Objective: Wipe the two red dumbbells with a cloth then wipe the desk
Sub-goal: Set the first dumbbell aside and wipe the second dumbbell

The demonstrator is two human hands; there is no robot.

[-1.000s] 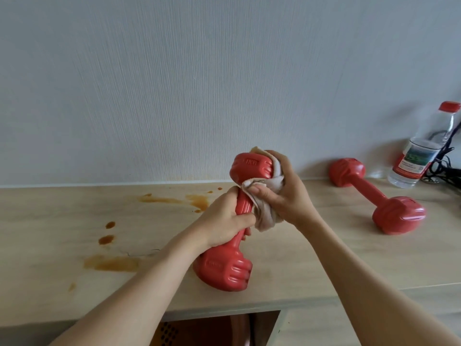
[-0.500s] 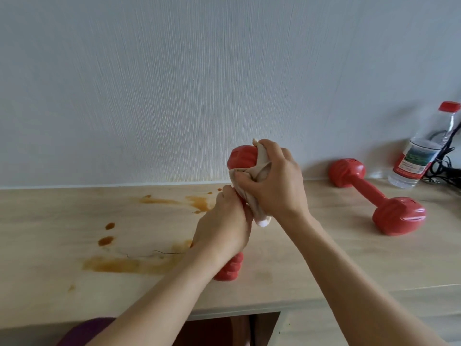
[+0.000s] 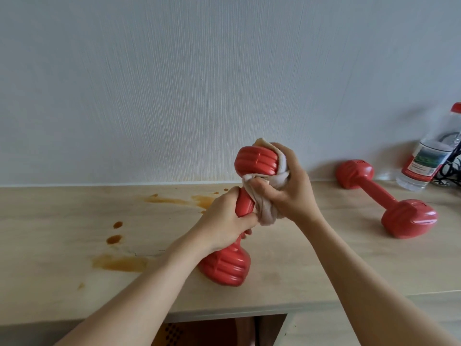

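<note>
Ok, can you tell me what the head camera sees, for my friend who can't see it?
A left hand grips the handle of a red dumbbell held upright over a wooden desk, while the right hand rubs a cloth on its top end. Brown spills stain the desk; a second dumbbell and a water bottle lie to the right.

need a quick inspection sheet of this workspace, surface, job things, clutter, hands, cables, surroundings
surface: pale wooden desk with brown liquid stains on its left part
job's things: red plastic dumbbell held upright, lower end on the desk; crumpled beige cloth; second red dumbbell lying at right
clutter: clear plastic water bottle with red cap
grippers: left hand grips the handle; right hand holds the cloth against the upper end
cables: black cables beside the bottle
surroundings: pale textured wall
</note>
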